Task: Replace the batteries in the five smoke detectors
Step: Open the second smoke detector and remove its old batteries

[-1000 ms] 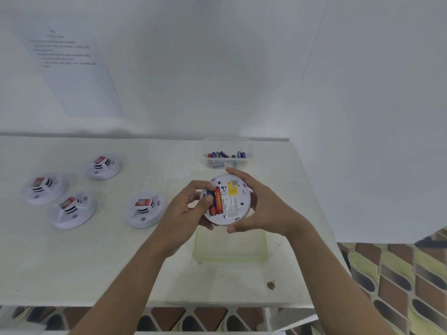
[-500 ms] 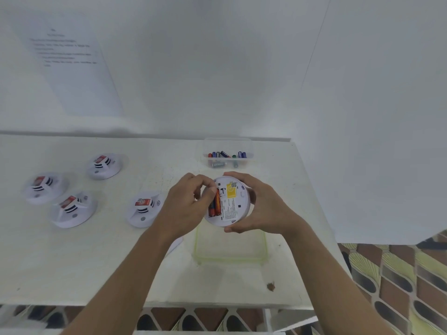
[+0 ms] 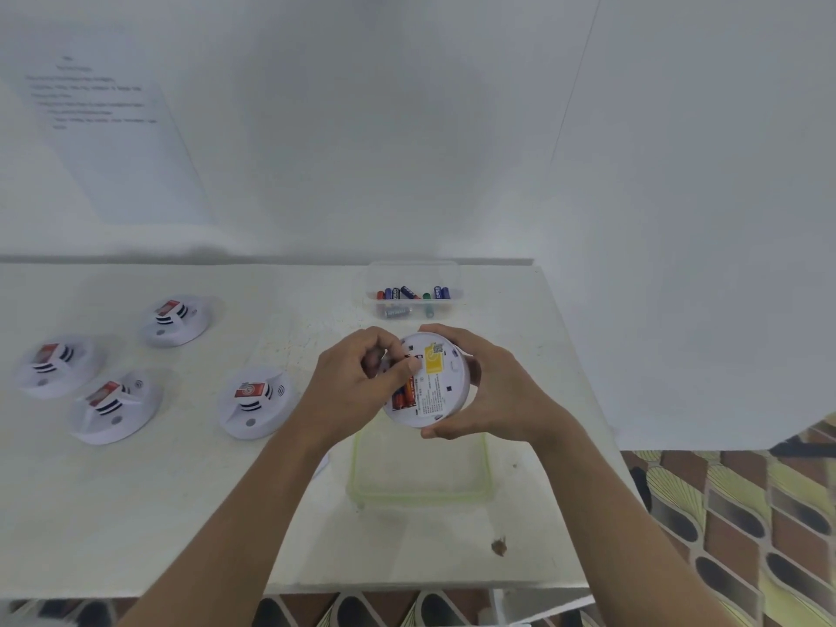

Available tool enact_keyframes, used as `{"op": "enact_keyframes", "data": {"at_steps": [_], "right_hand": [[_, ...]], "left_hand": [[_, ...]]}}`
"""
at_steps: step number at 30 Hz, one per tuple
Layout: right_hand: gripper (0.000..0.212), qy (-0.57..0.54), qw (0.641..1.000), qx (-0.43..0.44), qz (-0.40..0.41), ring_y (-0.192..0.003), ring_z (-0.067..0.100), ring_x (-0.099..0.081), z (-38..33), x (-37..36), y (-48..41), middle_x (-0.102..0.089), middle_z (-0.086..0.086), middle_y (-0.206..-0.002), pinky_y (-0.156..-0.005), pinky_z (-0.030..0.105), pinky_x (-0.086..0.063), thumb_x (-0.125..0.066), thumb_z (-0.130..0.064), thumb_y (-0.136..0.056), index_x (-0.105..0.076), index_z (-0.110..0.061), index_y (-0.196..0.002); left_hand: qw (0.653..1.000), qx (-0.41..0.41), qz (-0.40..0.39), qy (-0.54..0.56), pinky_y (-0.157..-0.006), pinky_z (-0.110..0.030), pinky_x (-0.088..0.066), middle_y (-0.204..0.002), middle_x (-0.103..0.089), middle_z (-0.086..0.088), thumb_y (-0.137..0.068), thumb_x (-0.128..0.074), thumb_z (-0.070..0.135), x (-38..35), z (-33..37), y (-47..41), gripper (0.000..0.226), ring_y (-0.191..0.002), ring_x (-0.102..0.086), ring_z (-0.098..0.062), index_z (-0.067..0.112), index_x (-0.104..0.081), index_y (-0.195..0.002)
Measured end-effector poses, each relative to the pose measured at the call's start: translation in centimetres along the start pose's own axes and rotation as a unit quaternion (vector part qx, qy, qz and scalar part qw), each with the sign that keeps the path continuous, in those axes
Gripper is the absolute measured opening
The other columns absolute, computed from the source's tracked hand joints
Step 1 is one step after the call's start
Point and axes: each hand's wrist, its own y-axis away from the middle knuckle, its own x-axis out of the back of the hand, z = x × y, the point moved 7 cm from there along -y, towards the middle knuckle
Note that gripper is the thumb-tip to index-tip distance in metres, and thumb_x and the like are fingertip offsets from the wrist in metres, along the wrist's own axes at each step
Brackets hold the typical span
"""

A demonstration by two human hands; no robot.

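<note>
Head camera: a person holds a smoke detector (image 3: 434, 382) back side up, the right hand (image 3: 493, 391) wrapped around its rim. The left hand (image 3: 353, 391) closes thumb and curled fingers in a narrow pinch on the upper end of the fitted batteries (image 3: 404, 395). A second ago those fingertips sat at the compartment's left edge with the cells fully exposed. Now they cover the top end, which suggests the old cells are being pried free and removal has begun on this unit. Directly below the detector sits a green-rimmed container (image 3: 362, 495), and just beyond it a clear box of loose batteries (image 3: 414, 294). To its left, four more detectors (image 3: 255, 400) lie face up on the table (image 3: 181, 513), apparently awaiting their turn.
</note>
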Motion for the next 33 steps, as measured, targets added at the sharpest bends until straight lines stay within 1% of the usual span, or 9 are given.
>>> {"op": "enact_keyframes", "data": {"at_steps": [3, 6, 11, 16, 19, 21, 24, 28, 33], "right_hand": [[0.104, -0.006, 1.0, -0.004, 0.011, -0.118, 0.018, -0.063, 0.5, 0.6, -0.2, -0.063, -0.007, -0.129, -0.085, 0.037, -0.062, -0.099, -0.004, -0.052, -0.051, -0.029, -0.142], [0.104, -0.01, 1.0, -0.008, 0.019, -0.117, 0.018, -0.064, 1.0, 1.1, -0.3, -0.063, -0.007, -0.129, -0.081, 0.037, -0.063, -0.098, -0.003, -0.053, -0.05, -0.029, -0.142], [0.104, -0.003, 0.999, -0.015, 0.044, -0.121, 0.017, -0.061, 1.8, 2.4, -0.9, -0.061, -0.009, -0.13, -0.092, 0.04, -0.06, -0.098, -0.006, -0.054, -0.049, -0.029, -0.143], [0.101, -0.026, 0.997, -0.026, 0.073, -0.12, 0.014, -0.059, 2.5, 3.7, -1.1, -0.059, -0.01, -0.132, -0.077, 0.036, -0.063, -0.096, -0.003, -0.059, -0.047, -0.032, -0.143], [0.101, -0.015, 0.993, -0.034, 0.108, -0.121, 0.012, -0.059, 3.3, 4.9, -1.2, -0.059, -0.014, -0.132, -0.088, 0.039, -0.061, -0.097, -0.009, -0.06, -0.045, -0.033, -0.143], [0.102, -0.013, 0.991, -0.043, 0.124, -0.123, 0.011, -0.058, 3.9, 5.6, -1.2, -0.06, -0.016, -0.132, -0.094, 0.042, -0.059, -0.097, -0.012, -0.06, -0.044, -0.033, -0.144], [0.102, -0.011, 0.99, -0.047, 0.136, -0.125, 0.012, -0.058, 4.4, 6.2, -1.2, -0.059, -0.014, -0.134, -0.098, 0.043, -0.057, -0.098, -0.014, -0.06, -0.044, -0.032, -0.144], [0.101, -0.012, 0.989, -0.043, 0.14, -0.126, 0.013, -0.058, 4.5, 6.6, -1.3, -0.059, -0.012, -0.135, -0.098, 0.043, -0.057, -0.097, -0.015, -0.06, -0.044, -0.03, -0.144], [0.101, -0.015, 0.99, -0.043, 0.132, -0.122, 0.01, -0.06, 4.3, 6.6, -1.5, -0.06, -0.015, -0.133, -0.093, 0.043, -0.06, -0.097, -0.012, -0.061, -0.044, -0.031, -0.145]], "left_hand": [[1.0, -0.002, -0.001, 0.024, -0.056, -0.027, -0.038, -0.055, -0.039, 0.008, -0.085, -0.077, 0.032, -0.2, 0.4, -0.7, 0.019, -0.055, -0.037, -0.01, 0.021, -0.064, -0.078], [1.0, 0.0, -0.008, 0.024, -0.056, -0.023, -0.039, -0.057, -0.045, 0.01, -0.084, -0.078, 0.03, -0.7, 0.6, -1.5, 0.022, -0.055, -0.041, -0.008, 0.019, -0.06, -0.078], [1.0, -0.011, -0.002, 0.011, -0.056, -0.02, -0.045, -0.07, -0.066, 0.009, -0.084, -0.079, 0.028, -1.1, 0.7, -2.6, 0.021, -0.057, -0.051, -0.011, 0.021, -0.059, -0.082], [0.981, 0.003, 0.065, 0.18, -0.08, -0.032, -0.058, -0.082, -0.072, 0.006, -0.086, -0.075, 0.007, -1.2, 0.5, -3.5, 0.016, -0.082, -0.071, -0.016, 0.012, -0.063, -0.095], [0.961, 0.034, 0.14, 0.235, -0.078, -0.026, -0.056, -0.078, -0.073, 0.01, -0.086, -0.074, 0.005, -0.4, -0.6, -4.5, 0.014, -0.075, -0.07, -0.007, 0.006, -0.065, -0.096], [0.972, 0.07, 0.154, 0.165, -0.077, -0.024, -0.055, -0.083, -0.075, 0.008, -0.082, -0.081, 0.017, 0.0, -2.0, -5.4, 0.016, -0.076, -0.072, -0.007, 0.011, -0.07, -0.091], [0.993, 0.088, 0.042, -0.064, -0.071, -0.017, -0.049, -0.082, -0.073, 0.007, -0.074, -0.087, 0.028, -1.2, -3.7, -7.1, 0.016, -0.075, -0.07, -0.009, 0.023, -0.073, -0.083], [0.957, 0.074, -0.108, -0.258, -0.061, -0.012, -0.041, -0.085, -0.065, 0.005, -0.074, -0.086, 0.029, -4.9, -4.7, -8.1, 0.021, -0.074, -0.06, -0.006, 0.017, -0.073, -0.085], [0.916, 0.109, -0.152, -0.356, -0.061, -0.019, -0.046, -0.081, -0.071, -0.001, -0.073, -0.086, 0.029, -6.6, -6.6, -9.1, 0.021, -0.068, -0.061, -0.008, 0.017, -0.07, -0.074]]}}
